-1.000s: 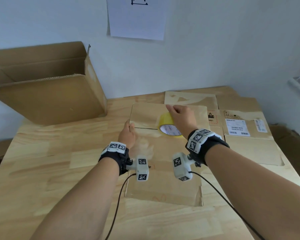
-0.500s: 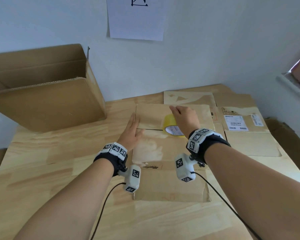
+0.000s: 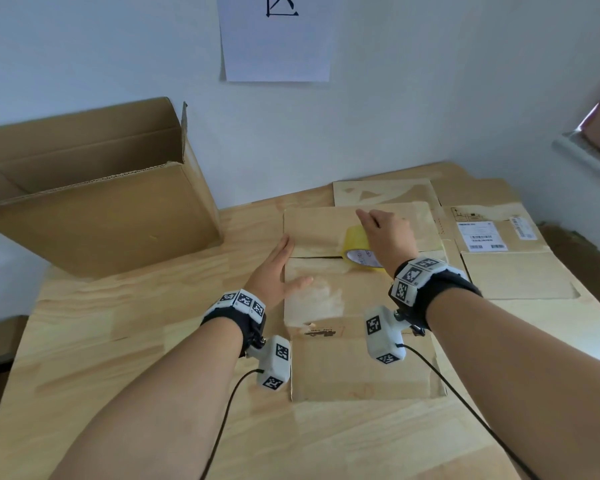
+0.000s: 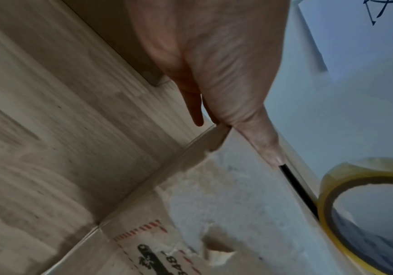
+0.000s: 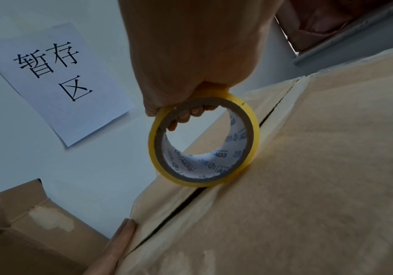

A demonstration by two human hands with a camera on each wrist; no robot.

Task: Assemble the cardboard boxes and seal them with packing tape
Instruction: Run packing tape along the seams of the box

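Your right hand (image 3: 387, 237) covers most of the tape roll (image 3: 359, 252) in the head view, and the left wrist view cuts the roll off at the frame edge. Whether tape already spans the seam beneath the roll is hard to make out.

Your right hand's fingers curl through the roll's core, gripping it from above; the roll stands on edge on the closed box (image 3: 354, 306), right on the dark seam between its two top flaps. Your left hand (image 3: 274, 271) is flat with straight fingers laid along the box's left edge at the seam, thumb resting on the top face, holding nothing.

The box sits on a pale wooden table (image 3: 118, 341). An open cardboard box (image 3: 94, 209) stands at the far left against the white wall, flattened cartons (image 3: 499, 258) lie at the right, and a paper sign (image 3: 278, 39) hangs above.
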